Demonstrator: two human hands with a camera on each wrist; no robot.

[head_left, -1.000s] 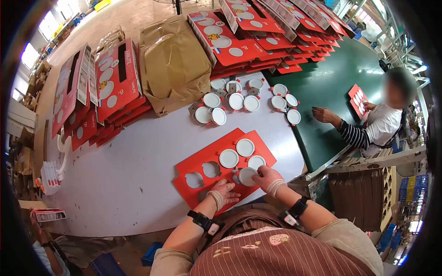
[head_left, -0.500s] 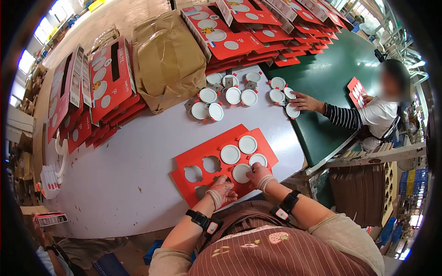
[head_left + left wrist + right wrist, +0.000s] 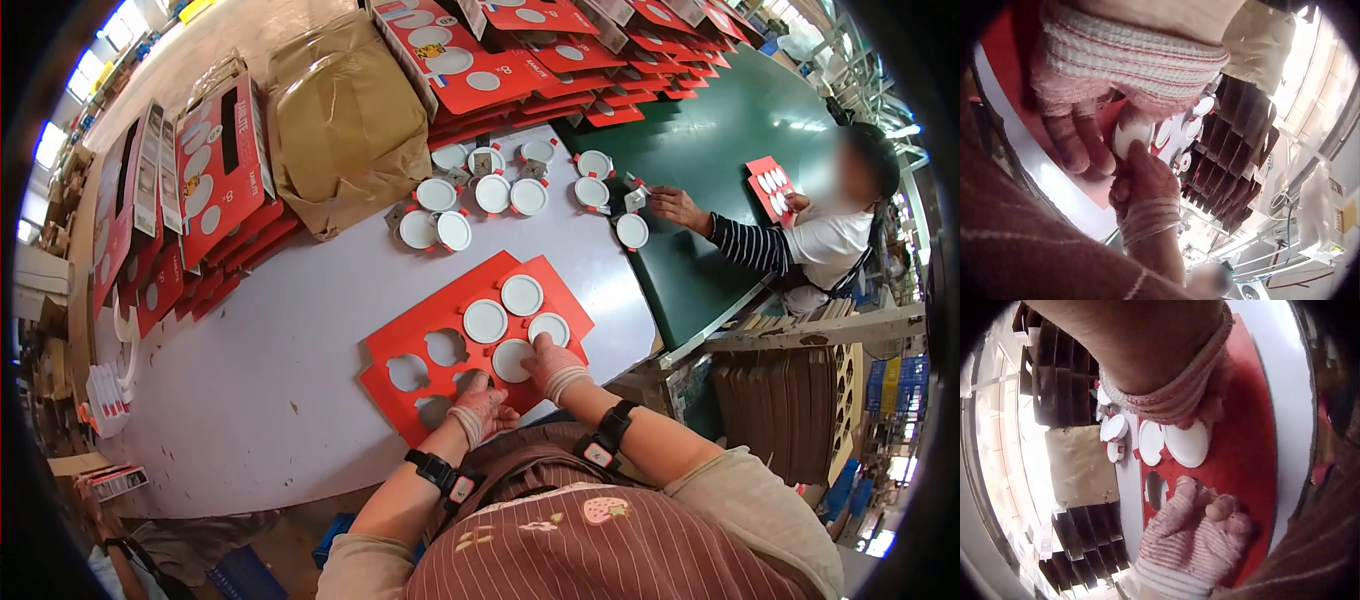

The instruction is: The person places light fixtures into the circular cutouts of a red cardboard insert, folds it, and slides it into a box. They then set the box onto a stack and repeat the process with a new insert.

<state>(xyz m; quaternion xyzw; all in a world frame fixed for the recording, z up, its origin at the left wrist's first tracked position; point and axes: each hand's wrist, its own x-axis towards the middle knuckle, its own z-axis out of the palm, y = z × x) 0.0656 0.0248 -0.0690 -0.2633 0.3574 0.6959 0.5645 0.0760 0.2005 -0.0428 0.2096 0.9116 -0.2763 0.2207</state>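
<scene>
A red cardboard sheet (image 3: 400,335) with round cutouts lies on the table before me. White round downlights, such as the upper one (image 3: 522,295) and the left one (image 3: 485,321), sit in its right-hand cutouts. My right hand (image 3: 556,370) holds the near downlight (image 3: 510,362) at its right edge; in the left wrist view the thumb rests on its white face. On the sheet's near side is my left hand (image 3: 482,408), fingers loosely bent, its fingertip beside an open cutout. Further cutouts, including one (image 3: 446,348), show bare table through them. Both hands wear pale wrist wraps.
Loose downlights (image 3: 492,194) with red clips cluster beyond the sheet. Red printed boxes (image 3: 215,165) and a brown wrapped parcel (image 3: 345,130) stand behind. At a green table (image 3: 690,250) on the right, another person's hand (image 3: 680,207) holds a downlight.
The downlight in my right hand has gone from tilted over the sheet to flat in its cutout. Across the table, the other person's hand reached in and lifted a downlight. My left hand stays near the sheet.
</scene>
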